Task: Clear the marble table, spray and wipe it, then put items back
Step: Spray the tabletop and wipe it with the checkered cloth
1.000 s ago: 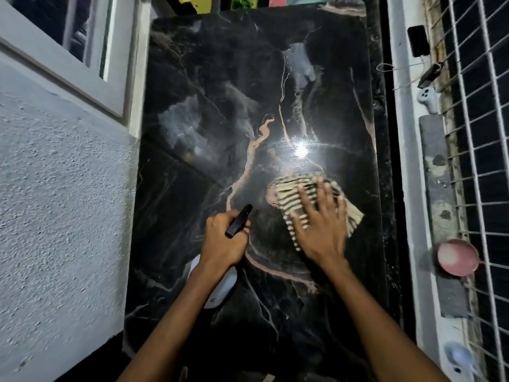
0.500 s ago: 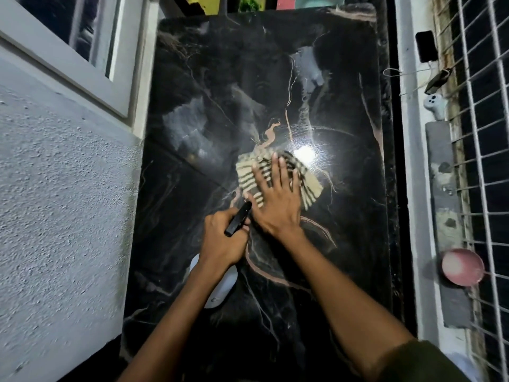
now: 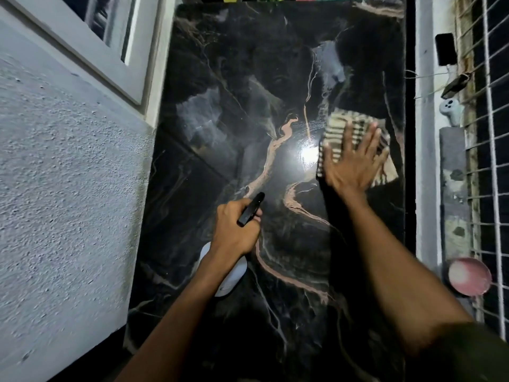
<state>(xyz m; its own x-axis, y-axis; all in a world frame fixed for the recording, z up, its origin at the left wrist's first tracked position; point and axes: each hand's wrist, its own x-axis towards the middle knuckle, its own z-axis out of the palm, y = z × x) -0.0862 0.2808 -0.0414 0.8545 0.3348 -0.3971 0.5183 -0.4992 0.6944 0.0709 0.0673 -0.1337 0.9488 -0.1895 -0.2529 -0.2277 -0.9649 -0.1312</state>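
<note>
The black marble table (image 3: 248,78) with pink veins fills the middle of the view. My right hand (image 3: 351,164) lies flat, fingers spread, on a beige-and-black striped cloth (image 3: 334,128) near the table's right edge. My left hand (image 3: 234,230) grips a spray bottle over the table's near half; its black nozzle (image 3: 251,209) sticks out above my fist and its white body (image 3: 231,277) shows below my wrist.
A rough grey wall (image 3: 60,202) and a window frame (image 3: 82,42) bound the table on the left. On the right ledge lie a pink round object (image 3: 469,275), a grey slab (image 3: 454,194), a white gadget (image 3: 451,108) and a black phone-like item (image 3: 445,49), beside a wire grille (image 3: 493,161).
My right hand slid the cloth first up and left toward the table's centre, then across to the right edge. My left hand with the spray bottle stayed in place.
</note>
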